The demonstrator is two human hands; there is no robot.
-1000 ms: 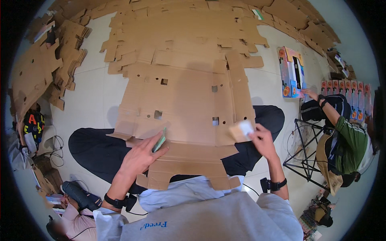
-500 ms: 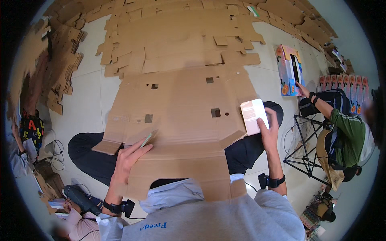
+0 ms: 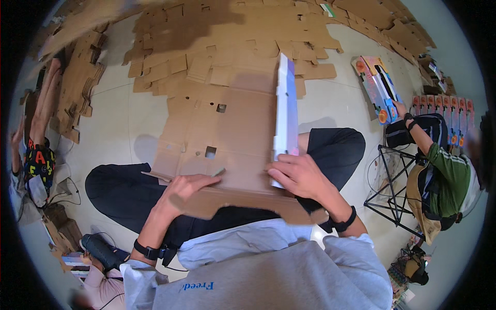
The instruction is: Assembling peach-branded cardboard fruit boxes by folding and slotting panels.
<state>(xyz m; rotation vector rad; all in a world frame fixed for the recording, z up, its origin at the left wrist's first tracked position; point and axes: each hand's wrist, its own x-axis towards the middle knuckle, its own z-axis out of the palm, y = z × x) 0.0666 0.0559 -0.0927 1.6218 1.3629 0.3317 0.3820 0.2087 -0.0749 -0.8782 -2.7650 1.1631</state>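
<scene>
A flat cardboard box blank (image 3: 238, 137) with square cut-outs lies across my lap. Its right side panel (image 3: 287, 103) stands folded up, and the white, blue and pink printed outer face shows. My right hand (image 3: 297, 175) grips that panel at its near end, fingers wrapped over the edge. At the near left corner, my left hand (image 3: 188, 190) rests over the cardboard's near flap (image 3: 248, 200), which tilts up toward me. From its fingertips pokes a thin green-edged piece (image 3: 219, 171), too small to name. The left palm and thumb are hidden.
Flattened cardboard sheets (image 3: 170, 41) cover the floor ahead, with another stack (image 3: 82, 88) at the left. To the right a person in a green sleeve (image 3: 439, 165) handles a colourful carton (image 3: 373, 85) beside a black metal stand (image 3: 392, 181). Several similar cartons (image 3: 444, 108) stand in a row.
The box's right side has swung up from flat to upright, and my right hand has moved inward onto it. The near flap has risen. My left hand has shifted right with the green-edged piece.
</scene>
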